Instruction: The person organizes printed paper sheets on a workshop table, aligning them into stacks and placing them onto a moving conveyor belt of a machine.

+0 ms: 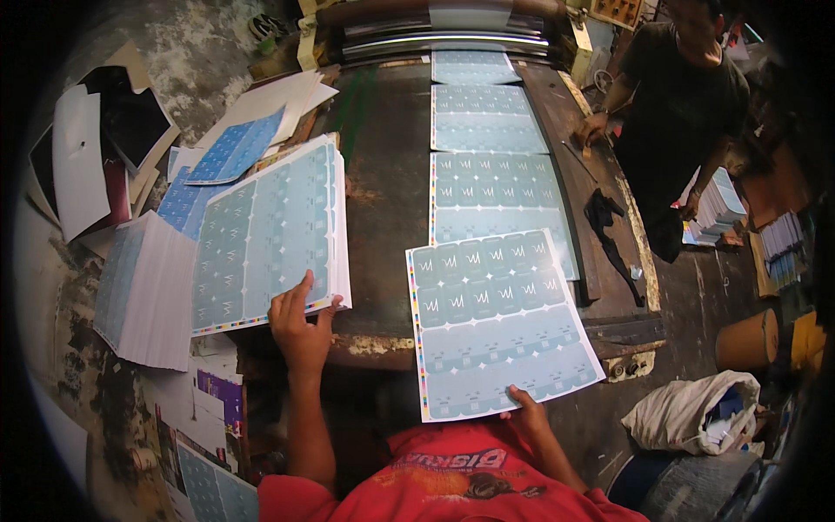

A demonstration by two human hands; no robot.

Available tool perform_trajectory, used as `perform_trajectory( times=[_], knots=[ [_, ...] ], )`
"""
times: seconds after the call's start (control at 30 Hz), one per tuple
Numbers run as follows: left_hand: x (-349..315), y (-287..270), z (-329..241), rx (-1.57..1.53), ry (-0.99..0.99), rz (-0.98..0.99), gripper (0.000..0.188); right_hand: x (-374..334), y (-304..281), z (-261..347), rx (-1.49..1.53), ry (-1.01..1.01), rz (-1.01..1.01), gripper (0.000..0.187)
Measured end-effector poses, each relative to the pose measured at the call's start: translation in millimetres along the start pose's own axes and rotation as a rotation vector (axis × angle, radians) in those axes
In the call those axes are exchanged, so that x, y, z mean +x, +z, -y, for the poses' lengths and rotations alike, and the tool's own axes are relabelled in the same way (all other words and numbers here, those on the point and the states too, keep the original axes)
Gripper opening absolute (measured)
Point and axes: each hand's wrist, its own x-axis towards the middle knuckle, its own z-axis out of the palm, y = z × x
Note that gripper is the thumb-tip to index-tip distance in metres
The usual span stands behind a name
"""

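Observation:
My right hand (527,412) grips the near edge of a pale blue printed sheet (497,320) that overhangs the front of the dark machine table (387,200). My left hand (299,324) rests on the near edge of a thick stack of the same printed sheets (270,233) at the table's left, its thumb on the top sheet. Beyond the held sheet, three more printed sheets (497,198) lie in a row toward the rollers (444,30) at the far end.
A second person in dark clothes (683,104) stands at the right, one hand on the table edge, the other on a paper stack (720,204). White paper piles (148,291) and loose blue sheets (230,152) lie at the left. A white sack (691,411) sits at the lower right.

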Motion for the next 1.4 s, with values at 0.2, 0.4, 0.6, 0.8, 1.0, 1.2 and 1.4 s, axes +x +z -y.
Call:
perform_trajectory(
  times=[0.2, 0.4, 0.6, 0.8, 1.0, 1.2, 1.4],
  knots=[
    [13, -3, -8, 0.003, -0.19, -0.03, 0.039, -6, -6, -10, -0.029, 0.014, -0.098, 0.03],
    [38, 7, 5, -0.264, -0.407, -0.11, 0.031, -9, -8, -13, -0.003, 0.051, -0.12, 0.031],
    [34, 9, 13, -0.259, -0.386, -0.166, 0.032, -7, -2, -10, -0.053, 0.081, -0.061, 0.037],
    [11, 4, -14, -0.14, -0.281, -0.238, 0.024, 6, 0, -6, 0.01, 0.042, 0.044, 0.044],
    [-6, -15, -24, -0.178, -0.127, 0.046, 0.031, 37, 5, 12, 0.124, 0.01, 0.11, 0.047],
    [-4, -33, -21, -0.398, -0.215, 0.147, 0.033, 63, 23, 28, 0.177, -0.045, 0.078, 0.05],
    [-13, -21, -5, -0.56, -0.461, 0.057, 0.035, 92, 39, 23, 0.208, -0.178, -0.023, 0.043]
  ],
)
